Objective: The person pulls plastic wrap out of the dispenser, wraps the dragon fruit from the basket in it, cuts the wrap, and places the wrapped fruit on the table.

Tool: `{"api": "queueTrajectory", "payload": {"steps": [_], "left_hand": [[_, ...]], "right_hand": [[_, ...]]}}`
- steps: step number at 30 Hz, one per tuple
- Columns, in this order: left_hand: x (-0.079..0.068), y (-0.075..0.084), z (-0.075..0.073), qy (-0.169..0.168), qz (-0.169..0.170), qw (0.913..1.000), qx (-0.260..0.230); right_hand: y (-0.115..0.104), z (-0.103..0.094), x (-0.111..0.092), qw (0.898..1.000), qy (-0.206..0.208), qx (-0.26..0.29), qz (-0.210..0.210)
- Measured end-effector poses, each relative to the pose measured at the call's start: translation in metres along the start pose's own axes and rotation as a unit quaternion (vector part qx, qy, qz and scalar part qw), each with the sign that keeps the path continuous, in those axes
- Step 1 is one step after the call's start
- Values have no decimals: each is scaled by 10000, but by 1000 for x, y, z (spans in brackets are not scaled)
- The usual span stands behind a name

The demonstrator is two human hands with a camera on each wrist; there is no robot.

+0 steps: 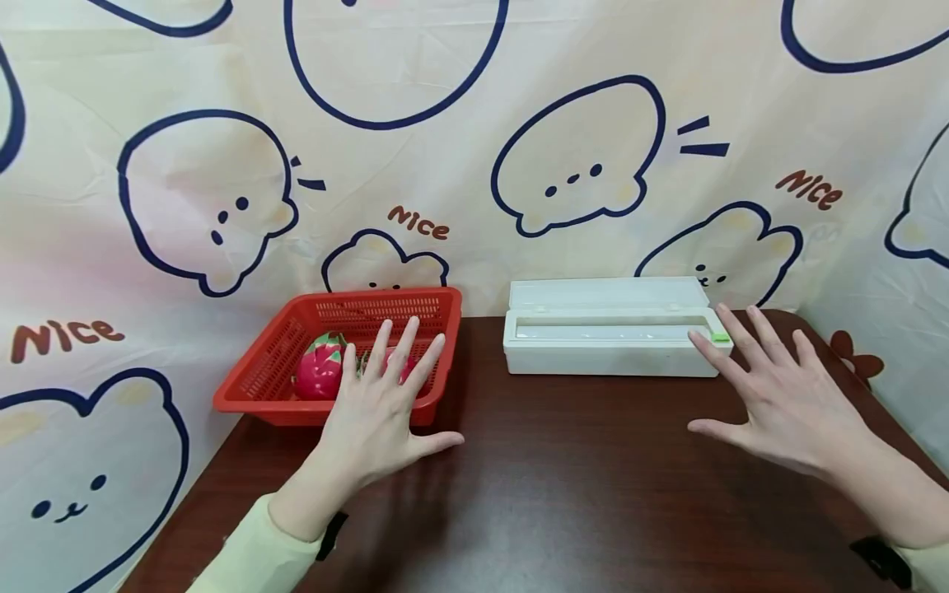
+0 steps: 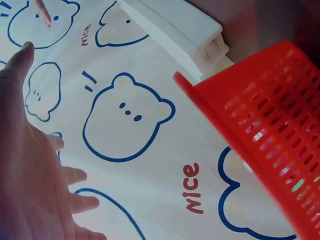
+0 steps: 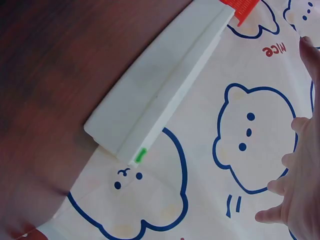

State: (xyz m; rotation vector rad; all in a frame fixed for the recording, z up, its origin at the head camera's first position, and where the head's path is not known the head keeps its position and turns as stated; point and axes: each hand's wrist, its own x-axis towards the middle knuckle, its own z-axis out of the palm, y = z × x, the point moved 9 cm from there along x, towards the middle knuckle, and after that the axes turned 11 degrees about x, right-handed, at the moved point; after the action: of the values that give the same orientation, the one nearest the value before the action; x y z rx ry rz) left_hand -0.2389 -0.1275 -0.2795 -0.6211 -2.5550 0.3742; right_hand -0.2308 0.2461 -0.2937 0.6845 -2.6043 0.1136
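Note:
My left hand [image 1: 378, 408] is held in the air with fingers spread, in front of a red plastic basket [image 1: 252, 405], and holds nothing. Inside the basket lies a pink dragon fruit [image 1: 320, 372] with green-tipped scales; another pink fruit [image 1: 406, 367] is partly hidden behind my fingers. On the right, my right hand [image 1: 789, 403] hovers with spread fingers near a long white box [image 1: 608, 360], its fingertips overlapping the box's right end in the head view. The box's lid [image 1: 604, 293] is raised, and a small green piece [image 1: 720, 337] sits at its right end.
A dark brown wooden table [image 1: 563, 478] carries the basket at the back left and the box at the back right. Behind it hangs a pale cloth [image 1: 460, 165] printed with blue bear outlines. The cloth continues along both sides.

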Motion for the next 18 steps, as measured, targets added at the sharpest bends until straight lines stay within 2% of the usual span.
{"api": "queueTrajectory", "payload": {"steps": [10,18], "left_hand": [[21,2,-8,109,111,9999,-42],[38,19,1,47,143,9991,-399]], "right_hand": [[5,-10,14,9996,206,12,-207],[6,-3,21,9992,79,273,-297]]}}
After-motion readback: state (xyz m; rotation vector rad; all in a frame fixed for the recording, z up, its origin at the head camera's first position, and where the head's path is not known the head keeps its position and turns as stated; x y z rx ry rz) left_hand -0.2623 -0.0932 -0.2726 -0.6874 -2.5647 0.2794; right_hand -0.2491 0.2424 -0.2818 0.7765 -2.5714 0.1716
